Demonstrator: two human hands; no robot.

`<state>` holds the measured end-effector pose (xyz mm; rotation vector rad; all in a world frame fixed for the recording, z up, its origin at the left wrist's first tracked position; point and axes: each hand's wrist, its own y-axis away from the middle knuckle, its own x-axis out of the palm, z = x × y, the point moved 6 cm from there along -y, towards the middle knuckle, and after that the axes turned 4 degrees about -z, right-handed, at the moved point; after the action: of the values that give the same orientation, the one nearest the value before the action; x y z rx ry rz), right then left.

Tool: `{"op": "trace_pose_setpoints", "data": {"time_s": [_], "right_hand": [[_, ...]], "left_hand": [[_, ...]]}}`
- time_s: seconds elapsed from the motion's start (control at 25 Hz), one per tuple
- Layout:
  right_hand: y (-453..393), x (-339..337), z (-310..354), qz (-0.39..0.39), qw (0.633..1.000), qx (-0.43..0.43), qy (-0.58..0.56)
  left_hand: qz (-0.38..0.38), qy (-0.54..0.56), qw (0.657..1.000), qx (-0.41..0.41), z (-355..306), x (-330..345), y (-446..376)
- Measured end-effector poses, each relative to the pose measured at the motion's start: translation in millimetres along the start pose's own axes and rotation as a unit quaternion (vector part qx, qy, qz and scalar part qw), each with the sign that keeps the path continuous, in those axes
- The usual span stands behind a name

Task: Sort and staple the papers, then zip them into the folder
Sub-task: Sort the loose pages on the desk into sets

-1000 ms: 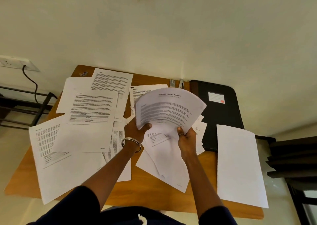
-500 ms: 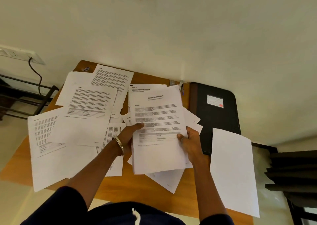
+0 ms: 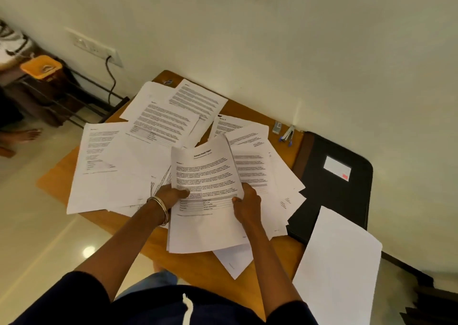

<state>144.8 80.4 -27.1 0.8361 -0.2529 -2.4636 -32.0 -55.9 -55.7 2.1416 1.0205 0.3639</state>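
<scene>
Sheaf (image 3: 205, 200): clamped at both side edges by left hand (image 3: 171, 197) and right hand (image 3: 247, 204), over the worktop's (image 3: 198, 265) near-middle. A second ago fanned and curled; now squared flatter, suggesting sorting nears stapling. Stapler (image 3: 288, 134) and folder (image 3: 334, 188): far-right, untouched.

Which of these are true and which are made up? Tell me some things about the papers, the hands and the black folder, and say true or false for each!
1. Both hands hold one stack of papers. True: the left hand and the right hand grip its two sides.
2. The black folder lies open. False: it lies closed.
3. A blank sheet overlaps the folder's near end. True.
4. The stapler is in the right hand. False: it lies on the table by the wall.
5. The left wrist is bare. False: it wears bangles.
</scene>
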Motion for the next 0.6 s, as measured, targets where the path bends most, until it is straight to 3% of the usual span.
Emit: {"op": "trace_pose_setpoints", "data": {"time_s": [0.08,0.16,0.28,0.36,0.6], "right_hand": [[-6.0,4.7,1.0,0.035,0.999,-0.011,-0.017],[-14.1,-3.2,-0.4,0.015,0.999,0.006,-0.032],[-28.4,-42.5,-12.7,-0.154,0.987,0.048,0.009],[-35.9,-62.1,-24.1,-0.218,0.971,0.081,0.059],[-41.4,-58.1,-29.1,-0.230,0.959,0.092,0.136]], "left_hand": [[-0.071,-0.057,0.995,0.043,0.9,-11.8,5.0],[-0.119,-0.048,0.990,0.059,1.4,-24.3,9.4],[-0.190,0.014,0.978,0.078,-3.0,-51.4,13.4],[-0.214,0.043,0.972,0.082,-2.9,-74.4,9.5],[-0.129,0.129,0.983,0.005,14.2,-99.7,-36.8]]}}
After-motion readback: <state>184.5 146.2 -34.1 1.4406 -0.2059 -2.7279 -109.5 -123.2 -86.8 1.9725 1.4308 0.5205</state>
